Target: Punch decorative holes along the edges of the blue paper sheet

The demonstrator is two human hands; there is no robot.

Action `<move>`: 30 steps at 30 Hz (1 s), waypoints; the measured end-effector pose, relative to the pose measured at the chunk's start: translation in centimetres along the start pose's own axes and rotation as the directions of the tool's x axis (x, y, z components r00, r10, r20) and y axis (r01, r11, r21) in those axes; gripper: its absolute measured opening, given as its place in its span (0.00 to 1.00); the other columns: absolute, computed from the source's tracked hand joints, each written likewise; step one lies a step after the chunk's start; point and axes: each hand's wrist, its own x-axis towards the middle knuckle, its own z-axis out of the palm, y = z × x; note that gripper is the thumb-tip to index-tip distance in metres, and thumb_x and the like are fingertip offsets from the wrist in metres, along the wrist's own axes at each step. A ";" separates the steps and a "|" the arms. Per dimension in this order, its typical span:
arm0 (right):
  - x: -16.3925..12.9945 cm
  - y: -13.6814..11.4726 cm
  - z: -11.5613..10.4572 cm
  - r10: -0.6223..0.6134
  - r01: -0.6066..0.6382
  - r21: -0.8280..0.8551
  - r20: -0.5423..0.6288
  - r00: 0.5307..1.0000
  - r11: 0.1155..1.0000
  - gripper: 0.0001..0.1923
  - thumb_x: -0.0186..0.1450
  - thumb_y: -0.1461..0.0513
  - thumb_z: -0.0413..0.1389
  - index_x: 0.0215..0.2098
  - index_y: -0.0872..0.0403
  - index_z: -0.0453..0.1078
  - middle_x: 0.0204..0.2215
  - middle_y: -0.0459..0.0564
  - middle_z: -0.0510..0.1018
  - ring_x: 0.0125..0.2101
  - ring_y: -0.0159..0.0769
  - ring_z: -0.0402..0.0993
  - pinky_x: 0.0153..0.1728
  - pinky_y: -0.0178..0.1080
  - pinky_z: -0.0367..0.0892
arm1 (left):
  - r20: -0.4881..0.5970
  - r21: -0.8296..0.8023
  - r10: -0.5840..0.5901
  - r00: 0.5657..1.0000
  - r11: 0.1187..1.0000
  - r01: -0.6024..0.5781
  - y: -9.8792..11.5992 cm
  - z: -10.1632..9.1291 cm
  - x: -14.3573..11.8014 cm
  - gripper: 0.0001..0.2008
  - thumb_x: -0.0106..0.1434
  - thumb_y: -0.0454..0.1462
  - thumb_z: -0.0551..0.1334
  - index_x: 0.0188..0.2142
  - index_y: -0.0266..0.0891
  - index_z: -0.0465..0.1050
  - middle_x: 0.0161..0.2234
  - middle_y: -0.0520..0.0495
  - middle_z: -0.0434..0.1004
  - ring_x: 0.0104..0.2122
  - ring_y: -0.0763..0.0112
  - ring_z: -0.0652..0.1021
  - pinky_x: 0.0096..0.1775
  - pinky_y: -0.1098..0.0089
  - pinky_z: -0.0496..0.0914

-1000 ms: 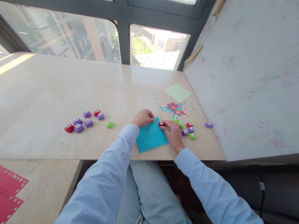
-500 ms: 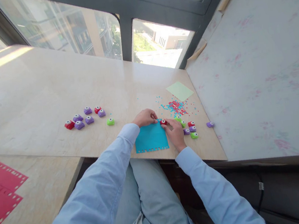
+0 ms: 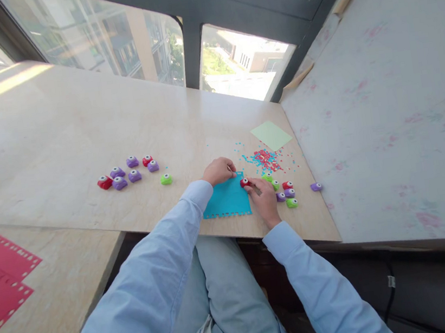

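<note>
A blue paper sheet (image 3: 225, 199) lies near the front edge of the table, small notches and holes punched along its near edge. At its far edge my left hand (image 3: 220, 171) is closed, thumb and fingers pinching the paper. My right hand (image 3: 264, 199) grips a small red craft punch (image 3: 245, 182) at the sheet's right side, close to the far right corner. Whether the paper sits inside the punch's slot I cannot tell. Beside my right hand stand several more punches, among them a green one (image 3: 292, 202) and a purple one (image 3: 289, 193).
Red and blue paper bits (image 3: 266, 159) lie scattered beyond my right hand, below a pale green sheet (image 3: 271, 136). Several purple and red punches (image 3: 119, 183) and a green punch (image 3: 166, 179) stand to the left. Punched red sheets (image 3: 2, 255) rest at far left. A wall borders the right.
The blue sheet has shifted slightly away from me. The red punch now sits lower along its right side, farther from the far edge. Both hands keep their grips.
</note>
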 end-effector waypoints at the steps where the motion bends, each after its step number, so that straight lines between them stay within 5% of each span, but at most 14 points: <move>1: 0.0 0.0 0.0 0.002 -0.002 0.006 0.000 1.000 1.000 0.17 0.67 0.52 0.53 0.45 0.51 0.77 0.44 0.54 0.80 0.45 0.47 0.72 0.49 0.49 0.63 | 0.001 -0.004 0.004 1.000 1.000 -0.004 0.0 -0.1 0.0 0.08 0.54 0.33 0.68 0.36 0.36 0.80 0.31 0.46 0.80 0.32 0.68 0.78 0.36 0.71 0.70; 14: -0.3 -0.4 -0.3 0.024 -0.024 0.016 0.000 1.000 1.000 0.14 0.65 0.53 0.55 0.42 0.52 0.76 0.42 0.54 0.80 0.44 0.47 0.72 0.49 0.50 0.64 | 0.033 -0.104 0.099 0.995 0.990 -0.095 -1.3 -0.5 1.5 0.08 0.52 0.32 0.69 0.34 0.35 0.81 0.27 0.47 0.79 0.30 0.70 0.77 0.34 0.72 0.70; 30: -0.1 -0.9 -0.4 0.082 -0.082 -0.010 -0.010 0.997 0.997 0.15 0.66 0.52 0.55 0.44 0.51 0.77 0.39 0.53 0.79 0.40 0.44 0.72 0.46 0.49 0.66 | 0.098 -0.035 0.094 0.991 0.995 -0.091 -1.2 -0.6 1.1 0.08 0.54 0.35 0.69 0.36 0.39 0.81 0.29 0.48 0.80 0.31 0.68 0.77 0.35 0.70 0.67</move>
